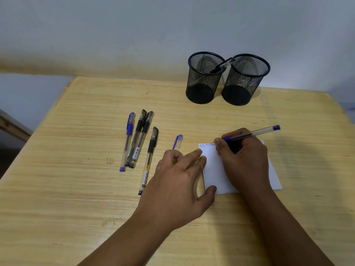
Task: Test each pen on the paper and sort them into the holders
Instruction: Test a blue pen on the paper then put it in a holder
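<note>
Currently we hold blue pen (249, 134) in right hand (244, 156), fingers pinching near grip, tip on paper (213, 169). Left hand (178, 181) flat, fingers relaxed, pinning paper edge on bench (76, 189). Pen light, stiff, smooth; paper thin, likely slides unless pinned.

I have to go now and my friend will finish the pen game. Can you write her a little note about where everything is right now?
Right hand grips the uncapped blue pen, tip on the paper, where a few marks are already written.
Left hand presses flat on the paper's left edge.
The blue cap lies on the table just left of the paper.
One pen already leans in the left holder; the right holder looks empty.
Left to test: one blue pen and three black pens lying capped to the left.
Next: recap this pen and sort it.
</note>
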`<state>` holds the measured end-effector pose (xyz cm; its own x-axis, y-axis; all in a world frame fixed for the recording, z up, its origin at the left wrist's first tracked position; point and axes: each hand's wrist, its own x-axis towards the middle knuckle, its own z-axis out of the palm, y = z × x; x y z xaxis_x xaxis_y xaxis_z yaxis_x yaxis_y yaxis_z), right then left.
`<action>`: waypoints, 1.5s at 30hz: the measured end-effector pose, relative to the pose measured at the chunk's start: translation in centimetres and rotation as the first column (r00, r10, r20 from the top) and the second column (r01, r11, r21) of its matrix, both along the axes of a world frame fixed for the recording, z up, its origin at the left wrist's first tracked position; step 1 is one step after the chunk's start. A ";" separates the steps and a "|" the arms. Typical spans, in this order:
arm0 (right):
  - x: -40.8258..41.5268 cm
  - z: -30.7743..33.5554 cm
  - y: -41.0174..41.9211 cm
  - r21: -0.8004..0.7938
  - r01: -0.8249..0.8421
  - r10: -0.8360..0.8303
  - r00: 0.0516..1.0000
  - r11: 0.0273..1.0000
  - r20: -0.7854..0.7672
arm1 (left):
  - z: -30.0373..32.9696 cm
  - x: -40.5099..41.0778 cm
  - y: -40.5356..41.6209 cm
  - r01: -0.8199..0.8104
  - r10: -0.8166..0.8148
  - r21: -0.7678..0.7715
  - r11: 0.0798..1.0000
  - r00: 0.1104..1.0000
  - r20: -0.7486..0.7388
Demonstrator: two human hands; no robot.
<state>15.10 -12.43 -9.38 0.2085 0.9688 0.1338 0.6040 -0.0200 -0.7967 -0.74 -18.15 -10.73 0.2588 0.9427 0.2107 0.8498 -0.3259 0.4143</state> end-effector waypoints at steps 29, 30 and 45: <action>1.8 1.3 -0.1 0.005 0.048 -0.046 0.979 0.999 -0.200 | -0.1 0.3 0.0 0.000 -0.008 -0.060 0.998 0.992 -0.130; 2.0 1.6 -0.2 0.002 0.035 -0.033 0.976 0.999 -0.213 | 0.0 0.3 0.0 0.005 -0.014 -0.072 0.997 0.992 -0.125; 2.4 3.5 -4.3 -0.050 -0.007 -0.023 0.825 0.999 -0.565 | 3.2 -3.2 3.9 -0.131 0.131 -0.010 0.991 0.986 0.103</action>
